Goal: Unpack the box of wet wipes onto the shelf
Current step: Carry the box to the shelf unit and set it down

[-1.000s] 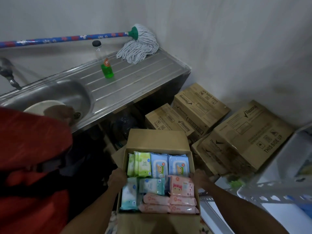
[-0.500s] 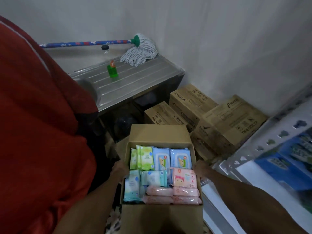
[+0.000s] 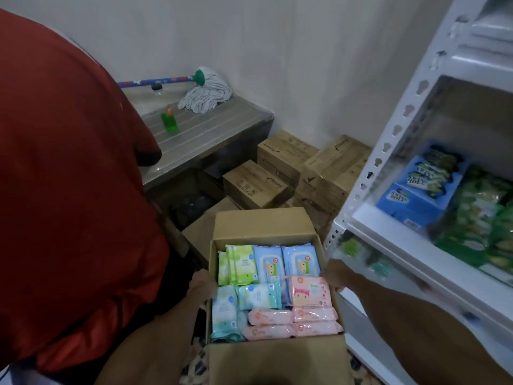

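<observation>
While both hands carry it, the open brown cardboard box (image 3: 277,359) sits directly below my view, its long axis running from me toward the far wall and its far flap folded back. My left hand (image 3: 202,287) clasps the left side wall. My right hand (image 3: 334,275) clasps the right side wall. How the fingers lie beyond the walls is hidden.

Contents, none yet removed:
- green wet wipe packs (image 3: 241,263), far left, standing on edge
- pale blue wet wipe packs (image 3: 284,263), far right, each printed with a cartoon face
- teal wet wipe packs (image 3: 256,295), near left
- pink wet wipe packs (image 3: 309,291), near right, some of them lying flat

Pack lettering is too small to read.

Governing relation: the white slotted metal shelf unit (image 3: 388,232) stands just to the right of the box, so the right hand is the nearer one. I judge that the box must be set down or held by one hand before any pack can be lifted across.

On the shelf, a blue carton (image 3: 410,201) and green packets (image 3: 477,234) carry blurred print. Beyond the box, the stacked brown shipping cartons (image 3: 255,187) show a tick logo and what appears to read "Rexona".
</observation>
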A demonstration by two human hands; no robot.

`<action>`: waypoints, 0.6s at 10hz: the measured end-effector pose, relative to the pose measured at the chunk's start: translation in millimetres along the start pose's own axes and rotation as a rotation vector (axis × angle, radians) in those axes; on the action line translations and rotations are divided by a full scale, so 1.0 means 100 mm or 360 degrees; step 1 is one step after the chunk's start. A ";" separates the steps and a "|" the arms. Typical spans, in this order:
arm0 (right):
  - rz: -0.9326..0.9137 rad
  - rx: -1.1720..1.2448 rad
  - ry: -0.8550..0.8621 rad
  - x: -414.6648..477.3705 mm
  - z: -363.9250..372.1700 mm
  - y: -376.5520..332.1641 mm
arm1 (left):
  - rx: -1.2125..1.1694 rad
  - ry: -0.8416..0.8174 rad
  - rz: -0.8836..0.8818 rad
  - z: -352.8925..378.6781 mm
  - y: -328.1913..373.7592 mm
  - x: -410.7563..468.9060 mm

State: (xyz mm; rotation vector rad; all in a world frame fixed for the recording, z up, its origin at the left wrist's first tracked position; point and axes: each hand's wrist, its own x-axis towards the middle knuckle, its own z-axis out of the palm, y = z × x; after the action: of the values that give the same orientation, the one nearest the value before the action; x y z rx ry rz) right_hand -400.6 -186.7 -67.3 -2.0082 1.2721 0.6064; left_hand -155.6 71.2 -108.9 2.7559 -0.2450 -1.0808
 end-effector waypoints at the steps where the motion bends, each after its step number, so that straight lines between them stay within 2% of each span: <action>1: 0.0021 0.0024 0.0005 -0.18 0.16 0.19 | 0.0020 -0.0006 0.0039 0.11 -0.11 -0.14; 3: 0.0059 0.0093 -0.0062 -0.42 0.36 0.54 | 0.0156 0.0006 0.0106 0.46 -0.25 -0.28; 4: 0.0065 0.0133 -0.0073 -0.46 0.40 0.79 | 0.0112 -0.0006 0.0078 0.73 -0.26 -0.40; 6: -0.0073 0.0019 -0.0101 -0.55 0.36 1.35 | -0.0118 0.0175 0.0007 1.72 -0.56 0.07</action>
State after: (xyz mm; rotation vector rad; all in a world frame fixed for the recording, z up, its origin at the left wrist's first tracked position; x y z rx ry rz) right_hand -547.8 -166.6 -93.0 -1.9868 1.1864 0.6343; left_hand -263.3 107.3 -250.0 2.7362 -0.1923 -0.9144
